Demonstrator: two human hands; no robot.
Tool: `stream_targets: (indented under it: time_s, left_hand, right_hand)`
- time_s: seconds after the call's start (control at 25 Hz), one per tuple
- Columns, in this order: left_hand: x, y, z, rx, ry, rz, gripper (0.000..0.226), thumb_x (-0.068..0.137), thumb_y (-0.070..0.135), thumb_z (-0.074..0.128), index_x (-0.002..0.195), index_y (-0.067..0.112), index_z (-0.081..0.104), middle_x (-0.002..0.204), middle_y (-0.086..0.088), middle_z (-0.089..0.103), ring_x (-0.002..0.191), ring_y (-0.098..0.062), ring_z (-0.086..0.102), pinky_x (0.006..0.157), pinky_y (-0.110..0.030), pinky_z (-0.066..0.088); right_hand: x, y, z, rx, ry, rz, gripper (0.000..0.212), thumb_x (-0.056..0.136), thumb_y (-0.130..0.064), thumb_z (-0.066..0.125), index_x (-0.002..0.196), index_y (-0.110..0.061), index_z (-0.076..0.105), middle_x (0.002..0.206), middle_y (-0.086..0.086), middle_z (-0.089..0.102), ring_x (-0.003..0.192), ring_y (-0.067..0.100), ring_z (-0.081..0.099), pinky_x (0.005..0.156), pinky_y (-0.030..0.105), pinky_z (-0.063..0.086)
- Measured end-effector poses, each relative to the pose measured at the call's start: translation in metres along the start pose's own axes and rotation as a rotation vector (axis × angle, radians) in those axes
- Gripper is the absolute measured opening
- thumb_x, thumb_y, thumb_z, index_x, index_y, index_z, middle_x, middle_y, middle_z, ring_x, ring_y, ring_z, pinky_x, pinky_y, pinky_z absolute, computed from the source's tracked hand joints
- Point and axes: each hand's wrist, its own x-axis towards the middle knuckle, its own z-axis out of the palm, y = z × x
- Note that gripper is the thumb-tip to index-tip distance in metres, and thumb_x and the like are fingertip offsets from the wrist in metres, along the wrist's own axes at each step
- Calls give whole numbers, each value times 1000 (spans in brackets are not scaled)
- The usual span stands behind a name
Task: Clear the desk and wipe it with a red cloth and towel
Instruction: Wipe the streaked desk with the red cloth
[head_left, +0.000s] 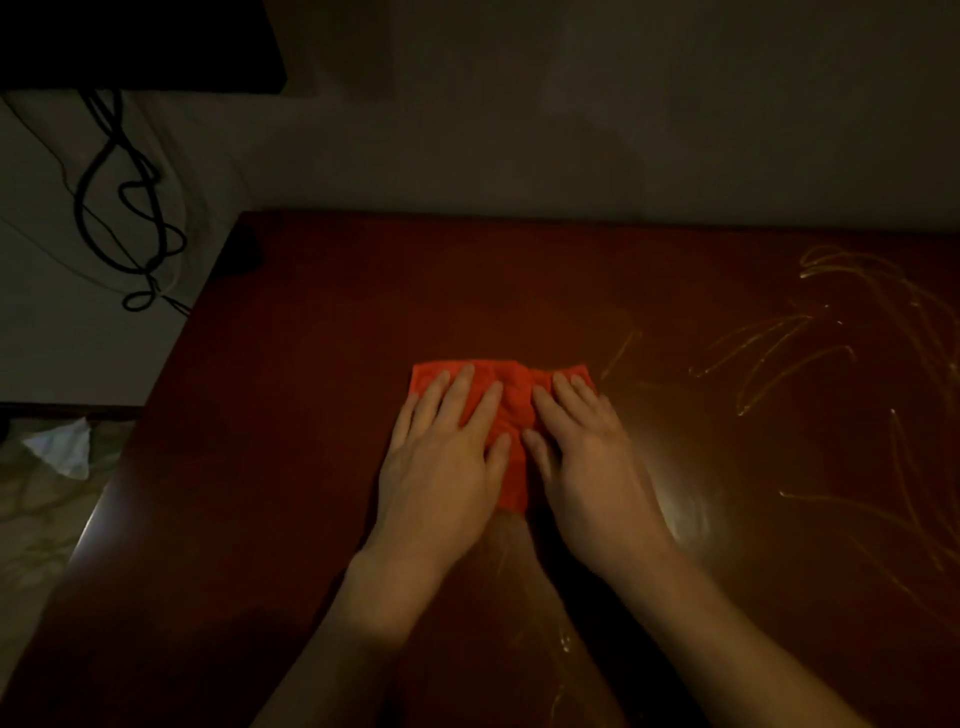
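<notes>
Wiping looks to be the step in hand: left hand (441, 457) and right hand (587, 457) press flat, fingers straight, on the red cloth (511, 400) at frame centre on the dark wooden desk (311, 415). Glinting streaks (810, 353) at the right of the frame suggest the next push should go that way, with even pressure.

In the upper left of the frame I see a dark object (140, 44) against the pale wall (571, 104), with black cables (117, 208) hanging below it in loops. At the left edge, lower down, something white and crumpled (62, 447) lies on the patterned floor (36, 519), possibly a tissue.
</notes>
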Motion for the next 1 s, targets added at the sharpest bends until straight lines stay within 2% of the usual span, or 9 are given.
stream_targets:
  time_s: [0.16, 0.28, 0.36, 0.44, 0.56, 0.64, 0.72, 0.88, 1.0]
  left_hand:
    - [18, 0, -1, 24, -13, 9, 55, 103, 46, 28, 155, 32, 16, 165, 0, 7, 151, -17, 1, 121, -35, 0]
    - [-9, 2, 5, 37, 6, 13, 54, 103, 47, 22, 155, 32, 14, 165, 0, 6, 151, -17, 0, 122, -35, 0]
    - [-37, 5, 11, 33, 43, 19, 54, 103, 48, 18, 154, 32, 19, 164, -1, 12, 151, -18, 6, 122, -35, 2]
    - [-61, 6, 15, 46, 53, 25, 54, 101, 48, 23, 152, 30, 30, 161, -3, 23, 149, -18, 16, 123, -35, 8]
    - [-76, 8, 14, 64, 25, 36, 53, 100, 47, 27, 148, 27, 40, 156, -4, 34, 144, -20, 28, 116, -37, 17]
    - [-67, 8, 8, 39, -13, 18, 57, 100, 51, 18, 152, 32, 27, 162, -1, 19, 149, -16, 13, 122, -35, 9]
    - [-43, 6, 5, 39, -2, 3, 55, 102, 50, 13, 155, 34, 10, 165, 1, 2, 150, -15, -4, 122, -34, -2]
    - [-6, 5, 1, 76, -17, -19, 55, 104, 44, 23, 156, 30, 9, 165, -2, -1, 151, -18, -4, 120, -35, -3]
    - [-23, 11, 3, 60, -13, -29, 54, 105, 43, 23, 156, 30, 11, 165, -3, 0, 151, -18, -4, 121, -35, -4]
  right_hand:
    - [17, 1, -1, -23, -8, 47, 50, 105, -38, 37, 150, -17, 36, 159, 5, 27, 149, 21, 15, 119, 32, 3]
    - [-7, -5, -1, -13, 5, 39, 50, 105, -37, 36, 151, -18, 34, 161, 4, 24, 150, 17, 11, 117, 27, -2]
    - [-31, -9, 0, 18, 4, 25, 49, 105, -37, 37, 150, -19, 34, 161, 1, 23, 149, 12, 7, 117, 26, -2]
    - [-52, -12, 2, 17, 12, 17, 45, 105, -34, 40, 147, -18, 41, 158, 1, 29, 144, 8, 7, 117, 28, 5]
    - [-69, -13, 5, -42, 51, 16, 42, 98, -32, 47, 135, -14, 57, 146, 7, 49, 138, 12, 24, 112, 34, 20]
    - [-60, -11, 4, -23, 40, 9, 40, 101, -30, 47, 136, -13, 56, 148, 9, 47, 141, 15, 25, 114, 34, 18]
    - [-37, -9, 0, -9, -14, 4, 43, 105, -29, 41, 144, -14, 46, 155, 8, 36, 147, 20, 21, 118, 32, 8]
    - [2, -7, -5, -90, -44, -11, 47, 105, -30, 34, 149, -15, 37, 159, 9, 29, 149, 23, 17, 120, 33, 5]
    - [-14, -7, -1, -36, -34, -7, 45, 106, -28, 34, 148, -12, 39, 158, 11, 30, 149, 24, 18, 119, 30, 4]
